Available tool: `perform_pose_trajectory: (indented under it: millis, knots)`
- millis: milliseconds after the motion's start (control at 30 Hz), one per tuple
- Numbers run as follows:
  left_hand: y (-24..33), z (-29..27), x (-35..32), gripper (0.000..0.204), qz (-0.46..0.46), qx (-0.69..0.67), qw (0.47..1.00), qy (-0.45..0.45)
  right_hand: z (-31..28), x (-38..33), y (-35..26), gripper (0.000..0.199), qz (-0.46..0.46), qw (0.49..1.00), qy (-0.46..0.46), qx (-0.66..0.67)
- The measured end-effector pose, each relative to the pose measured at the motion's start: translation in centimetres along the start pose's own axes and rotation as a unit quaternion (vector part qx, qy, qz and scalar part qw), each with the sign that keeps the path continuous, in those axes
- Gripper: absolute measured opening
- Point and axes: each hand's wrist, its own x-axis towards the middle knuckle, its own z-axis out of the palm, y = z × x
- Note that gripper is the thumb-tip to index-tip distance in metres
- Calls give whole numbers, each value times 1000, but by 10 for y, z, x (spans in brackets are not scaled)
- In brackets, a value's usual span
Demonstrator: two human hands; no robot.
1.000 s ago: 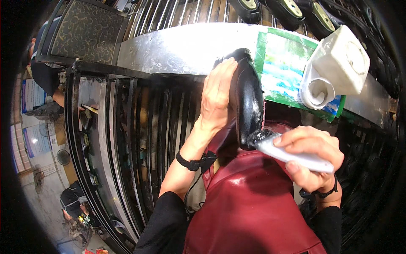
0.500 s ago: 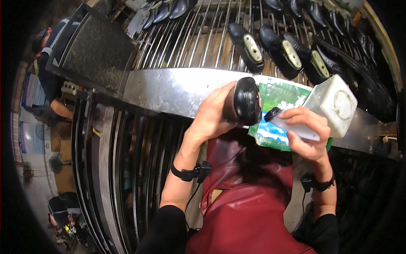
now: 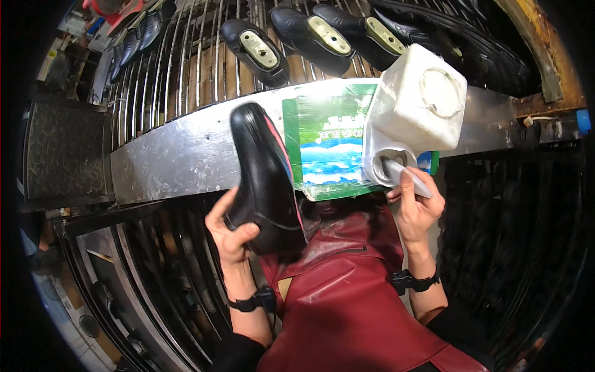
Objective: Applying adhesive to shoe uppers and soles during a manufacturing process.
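Lowered, glossy black shoe (image 3: 265,180) in left grip (image 3: 232,232); right grip (image 3: 416,208) clamps white brush handle (image 3: 406,178).

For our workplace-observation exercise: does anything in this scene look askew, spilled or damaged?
The white plastic jug lies tipped on its side on the metal ledge, mouth toward the person; the right hand pokes a pale stick into it. No spill visible.

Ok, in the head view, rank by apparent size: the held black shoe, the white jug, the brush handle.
1. Black shoe and white jug: look alike, shoe nearer the camera, so unranked.
2. Brush handle, in the right hand: clearly smallest.
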Motion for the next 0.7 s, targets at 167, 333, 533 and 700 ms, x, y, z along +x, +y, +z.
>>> perform_pose_trajectory:
  millis: [167, 333, 533, 700]
  knots:
    - [-14, 9, -40, 79, -71, 30, 997, -18, 2, -2, -1, 23, 157, 971, 50, 175]
    - [-7, 19, -45, 77, -120, 35, 987, -97, -2, 22, -26, 25, 294, 856, -24, 423]
    - [2, 25, -44, 78, -123, 36, 984, -120, 15, 35, -48, 19, 196, 888, -175, 378]
    - [-3, 24, -41, 80, -172, -50, 977, -116, 4, -2, -60, 15, 48, 940, -233, 243]
